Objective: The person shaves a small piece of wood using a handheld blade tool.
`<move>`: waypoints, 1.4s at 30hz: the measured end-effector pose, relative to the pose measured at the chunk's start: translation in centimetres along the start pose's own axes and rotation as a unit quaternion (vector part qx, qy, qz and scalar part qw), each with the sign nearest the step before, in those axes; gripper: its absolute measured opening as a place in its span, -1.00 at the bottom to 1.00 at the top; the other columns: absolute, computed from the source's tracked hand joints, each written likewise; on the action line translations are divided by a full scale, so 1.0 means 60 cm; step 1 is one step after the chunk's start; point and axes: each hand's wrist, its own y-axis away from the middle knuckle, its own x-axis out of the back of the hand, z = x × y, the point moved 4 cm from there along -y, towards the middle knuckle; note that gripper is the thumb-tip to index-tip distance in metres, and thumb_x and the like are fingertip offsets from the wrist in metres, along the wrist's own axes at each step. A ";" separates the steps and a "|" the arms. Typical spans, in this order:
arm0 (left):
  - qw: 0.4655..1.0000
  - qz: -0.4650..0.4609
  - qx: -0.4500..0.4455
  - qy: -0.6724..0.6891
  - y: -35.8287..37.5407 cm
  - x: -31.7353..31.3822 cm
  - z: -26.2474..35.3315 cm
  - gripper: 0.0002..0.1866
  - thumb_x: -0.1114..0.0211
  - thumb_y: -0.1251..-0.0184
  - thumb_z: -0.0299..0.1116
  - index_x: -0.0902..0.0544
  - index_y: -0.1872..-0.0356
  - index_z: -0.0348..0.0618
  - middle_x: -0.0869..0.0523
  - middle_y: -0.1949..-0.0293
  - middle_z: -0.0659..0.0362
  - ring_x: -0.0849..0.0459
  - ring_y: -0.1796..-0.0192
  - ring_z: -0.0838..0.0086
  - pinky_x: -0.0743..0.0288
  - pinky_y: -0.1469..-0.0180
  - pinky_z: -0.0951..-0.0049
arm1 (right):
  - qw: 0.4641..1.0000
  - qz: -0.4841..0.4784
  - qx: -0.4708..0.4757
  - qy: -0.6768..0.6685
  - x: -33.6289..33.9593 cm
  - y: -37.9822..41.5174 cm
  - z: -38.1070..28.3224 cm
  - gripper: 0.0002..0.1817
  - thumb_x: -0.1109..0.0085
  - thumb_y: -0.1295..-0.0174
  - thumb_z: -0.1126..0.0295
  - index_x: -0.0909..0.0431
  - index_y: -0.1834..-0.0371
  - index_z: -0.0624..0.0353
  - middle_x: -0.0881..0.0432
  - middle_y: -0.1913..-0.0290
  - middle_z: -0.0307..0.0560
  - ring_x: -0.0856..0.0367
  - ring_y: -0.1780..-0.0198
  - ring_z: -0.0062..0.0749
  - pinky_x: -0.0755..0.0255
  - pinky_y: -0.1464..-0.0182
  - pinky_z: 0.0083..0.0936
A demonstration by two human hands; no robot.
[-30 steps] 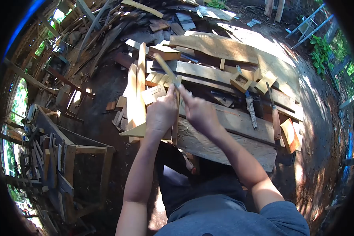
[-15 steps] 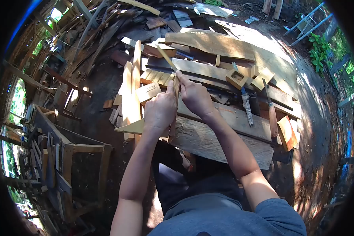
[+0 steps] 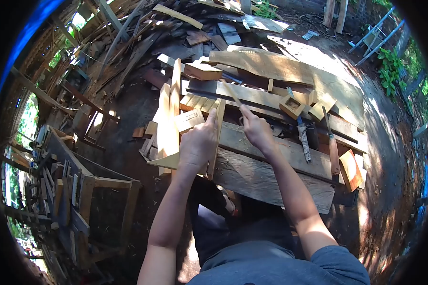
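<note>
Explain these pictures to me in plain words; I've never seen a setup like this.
There is no robot here: the bare hands belong to the person wearing the camera. Every picture comes from that one head camera, looking forward and down through a lens that bends the edges.

The right hand grips a slim, pale stick-like tool; its exact kind isn't clear. The left hand lies against a narrow wooden piece.

Around them is a work surface of boards, including a weathered board. On it lie a hollowed block, a tool with a wooden handle and a reddish block.
</note>
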 end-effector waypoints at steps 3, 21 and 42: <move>1.000 -0.008 0.011 0.019 0.002 -0.006 -0.005 -0.46 0.10 -0.51 -0.23 -0.34 -0.49 0.05 -0.76 0.25 -0.22 -0.77 0.19 -0.07 -0.61 0.03 -0.03 | 0.998 0.025 -0.014 0.061 0.007 0.030 0.036 -0.56 0.05 -0.47 0.17 -0.42 -0.38 -0.08 -0.69 0.12 0.24 -0.70 0.08 0.17 -0.55 0.00 0.06; 0.998 0.042 -0.043 -0.012 -0.002 -0.020 0.006 -0.49 0.04 -0.50 -0.28 -0.36 -0.44 -0.10 -0.77 0.28 -0.05 -0.80 0.28 0.07 -0.68 0.18 0.09 | 0.746 -0.078 -0.043 -0.660 -0.049 -0.072 -0.050 -0.81 -0.21 -0.44 0.26 -0.65 0.23 0.15 -0.62 0.44 -0.35 -0.55 0.49 -0.72 -0.55 0.32 -0.64; 0.995 0.024 -0.076 -0.065 0.016 -0.017 0.072 -0.49 0.00 -0.53 -0.25 -0.36 -0.44 -0.13 -0.77 0.27 -0.05 -0.82 0.29 0.08 -0.71 0.23 0.13 | 0.964 0.132 0.006 -0.231 0.017 0.017 0.095 -0.63 -0.10 -0.42 0.15 -0.67 0.09 0.28 -0.59 0.32 -0.10 -0.63 0.41 -0.34 -0.58 0.36 -0.35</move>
